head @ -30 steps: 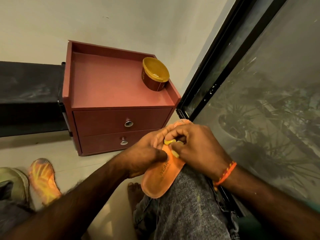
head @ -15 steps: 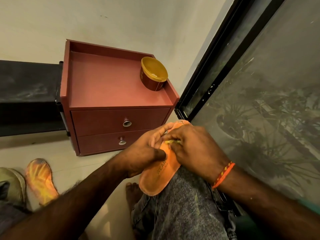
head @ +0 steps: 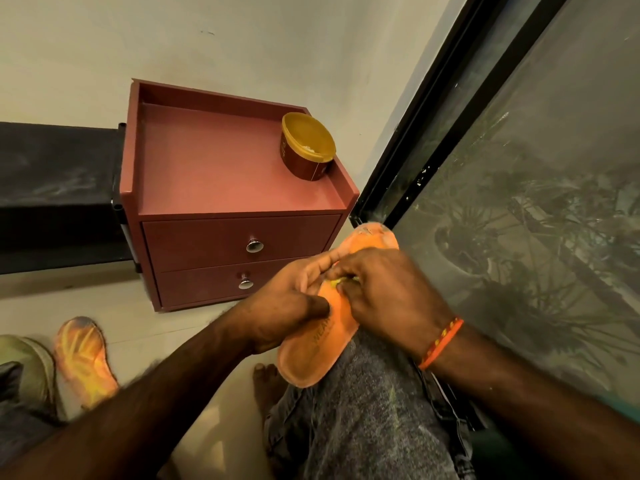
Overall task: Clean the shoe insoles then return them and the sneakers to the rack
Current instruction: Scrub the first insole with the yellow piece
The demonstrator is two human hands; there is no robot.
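Note:
An orange insole [head: 311,355] rests on my knee, its toe end pointing up toward the window. My left hand [head: 287,303] grips its left edge, thumb pressed on the top face. My right hand [head: 384,292] is closed on a small yellow-green scrubbing piece [head: 337,282] and presses it against the insole's middle; most of that piece is hidden by the fingers. A second orange and yellow insole [head: 85,362] lies on the floor at the lower left, beside a pale green sneaker [head: 24,362].
A red two-drawer cabinet [head: 221,188] stands against the wall ahead, with an open yellow-rimmed tub [head: 306,147] on its right rear corner. A dark low rack or bench [head: 55,188] runs to its left. A black-framed glass door [head: 519,202] fills the right side.
My right hand slid up along the insole and its fingers closed over the yellow-green piece. The toe end of the insole shows more above my hands. My left hand kept its grip.

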